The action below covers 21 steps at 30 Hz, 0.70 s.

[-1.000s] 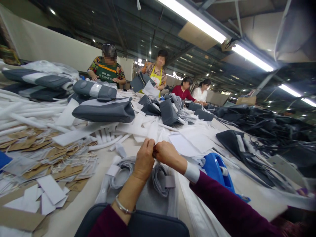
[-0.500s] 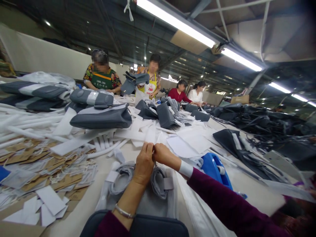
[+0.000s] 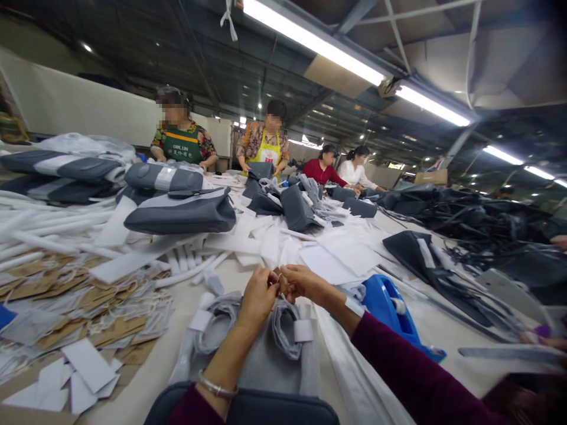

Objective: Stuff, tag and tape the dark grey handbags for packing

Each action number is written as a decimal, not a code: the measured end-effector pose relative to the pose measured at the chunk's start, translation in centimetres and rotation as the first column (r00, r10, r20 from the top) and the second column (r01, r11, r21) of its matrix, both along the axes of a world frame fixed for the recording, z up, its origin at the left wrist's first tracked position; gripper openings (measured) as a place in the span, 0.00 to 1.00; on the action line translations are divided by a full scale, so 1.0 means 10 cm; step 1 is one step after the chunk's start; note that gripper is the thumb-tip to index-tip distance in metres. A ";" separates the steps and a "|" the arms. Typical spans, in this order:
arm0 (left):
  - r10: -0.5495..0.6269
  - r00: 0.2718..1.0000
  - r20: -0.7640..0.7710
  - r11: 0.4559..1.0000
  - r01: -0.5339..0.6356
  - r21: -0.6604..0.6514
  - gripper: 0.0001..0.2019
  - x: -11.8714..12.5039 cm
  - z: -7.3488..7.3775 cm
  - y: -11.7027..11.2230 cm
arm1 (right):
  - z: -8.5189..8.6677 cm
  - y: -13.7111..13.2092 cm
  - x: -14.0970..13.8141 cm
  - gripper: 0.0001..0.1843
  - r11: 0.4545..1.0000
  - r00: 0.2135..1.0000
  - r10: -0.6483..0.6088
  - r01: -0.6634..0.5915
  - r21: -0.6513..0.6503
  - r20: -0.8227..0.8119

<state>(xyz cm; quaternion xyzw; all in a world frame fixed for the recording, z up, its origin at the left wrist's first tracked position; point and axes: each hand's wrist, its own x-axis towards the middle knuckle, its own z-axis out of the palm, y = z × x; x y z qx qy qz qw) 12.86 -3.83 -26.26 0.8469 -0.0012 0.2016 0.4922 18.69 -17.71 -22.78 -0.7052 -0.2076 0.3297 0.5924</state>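
Observation:
My left hand (image 3: 260,294) and my right hand (image 3: 305,284) meet above a grey-blue bag (image 3: 266,407) lying in front of me. The fingertips of both are pinched together on a thin white cord (image 3: 279,276), which shows as a small loop between them. What hangs from the cord is hidden by my fingers. Below my hands, the bag's two straps are wrapped in translucent plastic (image 3: 286,330) and curled into loops. A white band (image 3: 303,331) circles the right loop.
Brown paper tags with white strings (image 3: 110,321) and white cards (image 3: 88,366) lie at left. A blue tape dispenser (image 3: 394,313) stands at right. Wrapped bags (image 3: 181,212), white padding strips (image 3: 57,221) and dark bags (image 3: 469,212) cover the far table. Several co-workers stand opposite.
My hands have dropped slightly, and the right has turned so that its fingers and the white cord show. Across the table, a co-worker in a yellow apron has lowered a bag.

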 end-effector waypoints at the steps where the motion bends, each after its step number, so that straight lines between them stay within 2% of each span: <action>1: -0.002 1.000 -0.011 1.000 0.002 0.022 0.05 0.00 0.00 0.00 | 0.01 0.01 0.01 0.24 0.998 1.000 -0.004 0.005 -0.059 0.013; 4: -0.002 1.000 -0.010 0.998 0.002 0.070 0.06 -0.01 0.04 0.00 | 0.05 0.09 0.04 0.19 0.975 0.998 -0.041 0.051 -0.217 0.053; 7: 0.003 1.000 0.030 0.997 -0.006 0.075 0.07 -0.07 0.10 0.01 | 0.07 0.15 0.07 0.09 0.961 0.989 -0.114 0.134 -0.242 0.093; 9: 0.017 0.998 0.053 0.993 -0.023 0.119 0.08 -0.11 0.12 0.02 | 0.04 0.16 0.10 0.06 0.946 0.961 -0.262 0.274 -0.173 0.087; 12: 0.059 0.995 0.076 0.984 -0.071 0.165 0.10 -0.14 0.10 0.05 | -0.03 0.13 0.17 0.04 0.882 0.884 -0.468 0.468 -0.049 0.014; 15: 0.170 0.982 0.081 0.983 -0.175 0.061 0.14 -0.12 0.05 0.09 | -0.03 0.09 0.19 0.06 0.838 0.839 -0.544 0.544 0.032 -0.013; 18: 0.210 0.977 0.047 0.978 -0.209 -0.019 0.17 -0.13 0.04 0.10 | 0.16 0.08 0.12 0.08 0.799 0.811 -0.585 0.575 0.173 0.005; 21: 0.162 0.987 0.002 0.987 -0.162 -0.009 0.16 -0.18 0.07 0.06 | 0.48 0.29 0.02 0.10 0.797 0.807 -0.573 0.506 0.329 0.145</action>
